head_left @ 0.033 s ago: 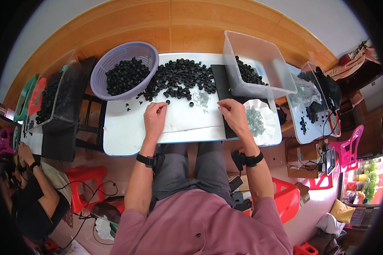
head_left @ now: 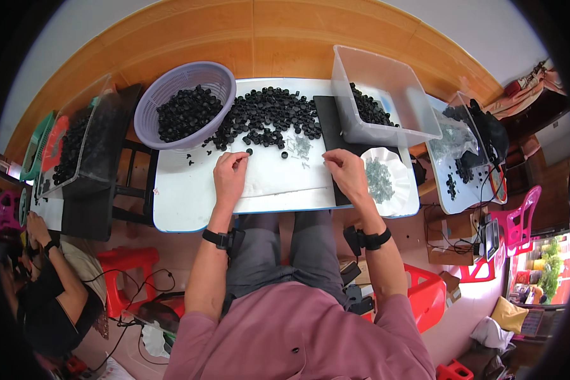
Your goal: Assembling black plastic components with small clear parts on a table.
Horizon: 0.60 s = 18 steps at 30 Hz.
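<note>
Thumb and fingers of my left hand (head_left: 230, 174) are closed in a pinch, with a small round black cap (head_left: 249, 151) at the fingertips. My right hand (head_left: 346, 171) is also pinched closed, over the edge of the black mat (head_left: 327, 120); whatever is between its fingertips is too small to make out. Another black cap (head_left: 284, 155) lies by itself between the hands. Beyond it a large heap of black caps (head_left: 272, 111) covers the back of the white table (head_left: 187, 212). Small clear pieces (head_left: 301, 149) are scattered in front of the heap.
A purple basket (head_left: 142, 120) of black caps stands back left, and a clear plastic bin (head_left: 392, 82) with more caps back right. A white fluted dish (head_left: 399, 183) of clear pieces sits near my right hand. At far left, another person's hand (head_left: 38, 229) is at a neighbouring table.
My right hand has shifted very slightly to the left. Otherwise the scene looks the same.
</note>
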Motion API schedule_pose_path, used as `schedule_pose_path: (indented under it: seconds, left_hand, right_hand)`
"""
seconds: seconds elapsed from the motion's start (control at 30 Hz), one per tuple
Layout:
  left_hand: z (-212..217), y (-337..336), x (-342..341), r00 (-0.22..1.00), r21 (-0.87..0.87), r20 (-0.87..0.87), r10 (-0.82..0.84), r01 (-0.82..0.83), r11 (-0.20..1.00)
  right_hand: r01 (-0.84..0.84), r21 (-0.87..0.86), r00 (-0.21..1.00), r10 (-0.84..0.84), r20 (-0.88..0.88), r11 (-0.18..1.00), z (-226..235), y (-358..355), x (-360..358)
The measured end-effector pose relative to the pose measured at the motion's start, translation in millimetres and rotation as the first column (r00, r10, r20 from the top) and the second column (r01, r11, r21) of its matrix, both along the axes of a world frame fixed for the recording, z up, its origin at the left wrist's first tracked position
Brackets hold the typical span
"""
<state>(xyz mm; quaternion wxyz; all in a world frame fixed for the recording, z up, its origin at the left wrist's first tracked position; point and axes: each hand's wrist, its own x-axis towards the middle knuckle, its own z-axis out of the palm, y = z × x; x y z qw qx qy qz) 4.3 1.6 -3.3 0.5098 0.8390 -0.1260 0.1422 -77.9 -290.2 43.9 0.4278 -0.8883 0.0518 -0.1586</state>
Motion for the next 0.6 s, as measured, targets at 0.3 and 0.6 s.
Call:
schedule_pose_path:
  seconds: [0.3, 0.6]
  left_hand:
    - [0.5, 1.1, -1.2, 0.999, 0.004, -0.037, 0.006, -0.006, 1.000]
    - [-1.5, -1.7, -0.6, 1.000, 0.002, -0.027, 0.001, -0.001, 1.000]
  right_hand:
    - [-0.057, 0.818, 0.977, 0.199, -0.071, 0.572, -13.0, 32.0, -8.3]
    - [0.063, 0.544, 0.985, -0.141, 0.103, 0.837, 3.7, 64.5, -17.7]
